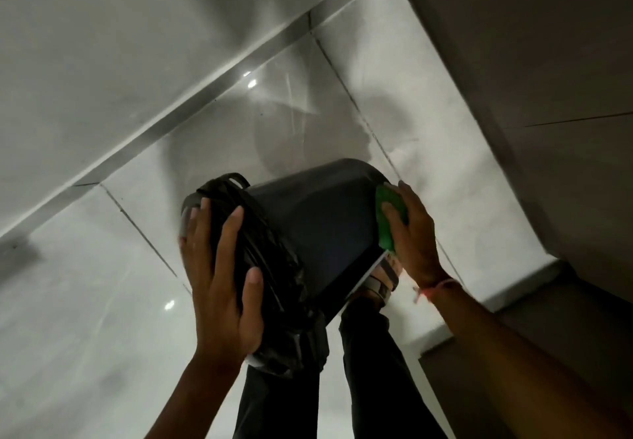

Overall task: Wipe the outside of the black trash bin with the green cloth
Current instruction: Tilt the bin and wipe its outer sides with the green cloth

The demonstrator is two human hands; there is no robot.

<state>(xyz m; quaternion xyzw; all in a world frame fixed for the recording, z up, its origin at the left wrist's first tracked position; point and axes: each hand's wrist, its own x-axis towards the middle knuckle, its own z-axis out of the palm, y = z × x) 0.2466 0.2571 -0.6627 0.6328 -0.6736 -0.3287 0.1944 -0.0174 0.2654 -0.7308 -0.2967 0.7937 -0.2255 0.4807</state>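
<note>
Black trash bin [318,229] tipped on its side above the floor, rim w/ bag at 8 o'clock; left hand [219,284] fingers spread clamping rim; right hand [414,236] presses green cloth [388,214] on base-end wall at 3 o'clock; wiping seems underway, most of outside prob. left.

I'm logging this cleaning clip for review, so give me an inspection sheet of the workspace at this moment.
Surface: glossy pale tiled floor with dark grout lines and light reflections.
Job's things: black trash bin lifted and tipped on its side, a black bag liner wrapped over its rim; green cloth pressed against the bin's base end.
Clutter: nothing seen.
Grippers: left hand grips the lined rim; right hand holds the cloth to the bin, a thread band at its wrist.
Cables: nothing seen.
Surroundings: pale wall with a skirting strip, a grey panel at right, the person's dark trousers and sandal below.
</note>
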